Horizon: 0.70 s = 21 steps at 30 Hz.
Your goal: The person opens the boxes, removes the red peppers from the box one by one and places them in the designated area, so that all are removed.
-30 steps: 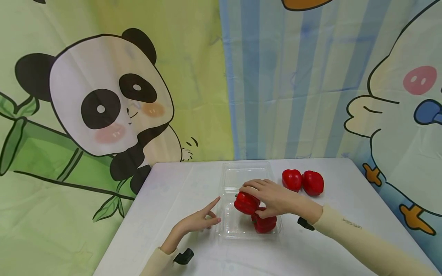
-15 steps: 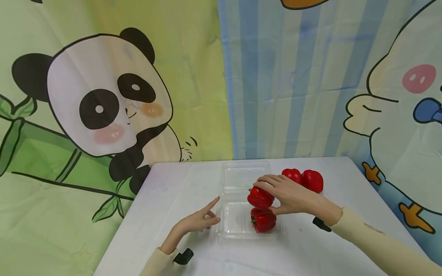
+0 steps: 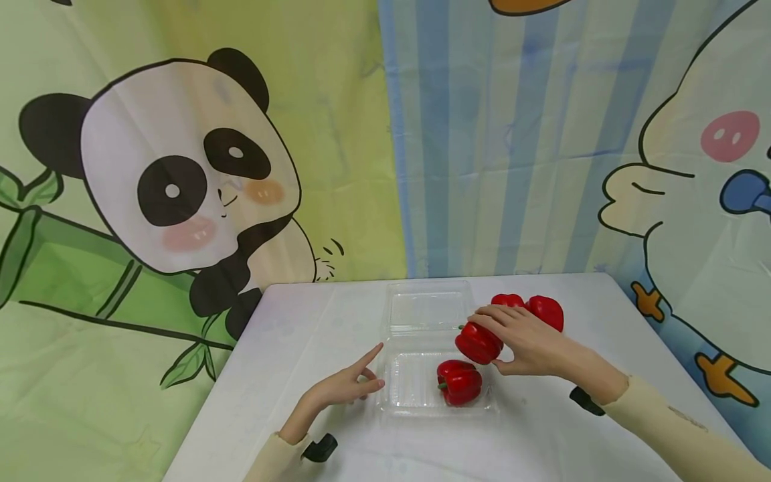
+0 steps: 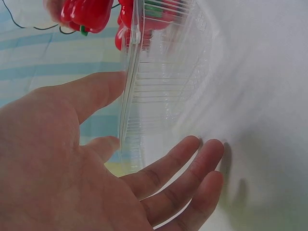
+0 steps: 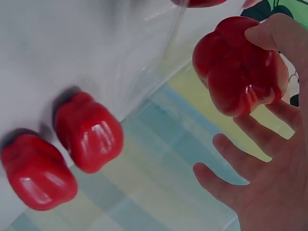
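My right hand [image 3: 530, 340] grips a red bell pepper [image 3: 478, 343] between thumb and fingers, raised above the right edge of a clear plastic clamshell box [image 3: 409, 388]. In the right wrist view the held pepper [image 5: 240, 67] shows its lobed end, with the thumb and some fingers on it. A second bell pepper [image 3: 460, 383] with a green stem lies in the right part of the box's near half. At the box's left rim is my left hand [image 3: 349, 383], forefinger extended. The left wrist view shows its thumb against the rim and its other fingers loosely bent, holding nothing.
Two more red bell peppers [image 3: 545, 313] lie side by side on the white table [image 3: 337, 308] at the back right, one partly hidden by my right hand. The box's lid [image 3: 429, 308] lies folded back toward the curtain [image 3: 337, 134].
The right hand has moved to the right with its pepper, from over the middle of the box to its right edge. The pepper lying in the box is uncovered. My left hand has stayed still.
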Each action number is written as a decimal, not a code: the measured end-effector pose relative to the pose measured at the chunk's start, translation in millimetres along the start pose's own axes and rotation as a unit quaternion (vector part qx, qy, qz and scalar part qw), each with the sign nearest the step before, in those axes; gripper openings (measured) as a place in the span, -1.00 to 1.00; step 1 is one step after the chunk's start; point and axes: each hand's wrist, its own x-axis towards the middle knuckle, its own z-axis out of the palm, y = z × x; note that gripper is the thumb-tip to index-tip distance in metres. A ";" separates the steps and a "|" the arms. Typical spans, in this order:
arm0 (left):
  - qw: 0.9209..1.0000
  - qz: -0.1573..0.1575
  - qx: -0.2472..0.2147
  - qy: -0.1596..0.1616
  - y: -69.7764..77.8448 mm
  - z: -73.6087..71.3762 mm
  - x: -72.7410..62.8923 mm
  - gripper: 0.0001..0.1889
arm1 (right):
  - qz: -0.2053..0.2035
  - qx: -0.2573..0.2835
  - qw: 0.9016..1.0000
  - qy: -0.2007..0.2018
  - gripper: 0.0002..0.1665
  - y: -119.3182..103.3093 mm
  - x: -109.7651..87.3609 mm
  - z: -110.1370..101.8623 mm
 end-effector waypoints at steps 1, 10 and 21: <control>1.000 0.000 0.000 0.000 -0.2 -0.1 0.0 -0.14 | 0.004 0.000 1.000 0.003 0.16 2.2 -2.4 1.2; 1.000 0.003 -0.002 -0.001 -2.8 -0.3 1.4 -0.12 | 0.046 0.019 0.998 0.028 0.15 23.3 -27.3 11.5; 1.000 0.003 0.006 0.002 -2.5 -0.2 2.0 -0.13 | 0.093 0.020 0.995 0.025 0.18 39.0 -47.9 27.2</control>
